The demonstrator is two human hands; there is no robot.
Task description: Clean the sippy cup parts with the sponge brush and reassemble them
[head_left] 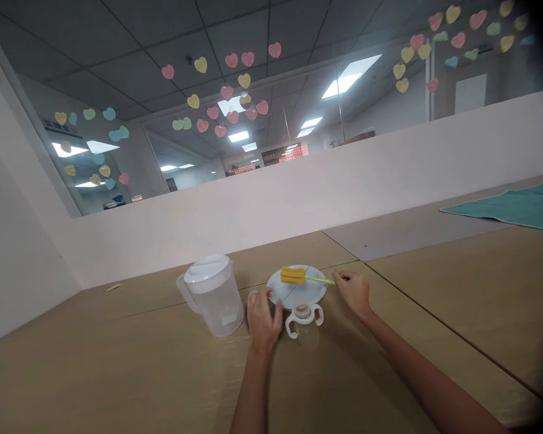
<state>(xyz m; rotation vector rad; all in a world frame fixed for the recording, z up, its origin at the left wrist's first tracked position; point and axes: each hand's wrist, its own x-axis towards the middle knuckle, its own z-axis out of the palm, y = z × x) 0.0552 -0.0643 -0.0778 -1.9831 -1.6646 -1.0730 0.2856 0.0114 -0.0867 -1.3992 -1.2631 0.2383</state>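
Note:
My right hand is closed on the thin green handle of a sponge bottle brush. The brush's yellow sponge head is over a pale plate. My left hand has its thumb and fingers apart, above a dark round thing that it mostly covers. Its fingertips are near the plate's left edge; whether they touch it I cannot tell. Between my hands stands a clear baby bottle with two white handles, its neck uncapped. Left of my left hand is a translucent pitcher with a white lid.
The wooden table has panel seams running across it. A teal cloth lies at the far right, and a small pale scrap at the far left. Behind the table rises a white wall below a window with heart-shaped notes.

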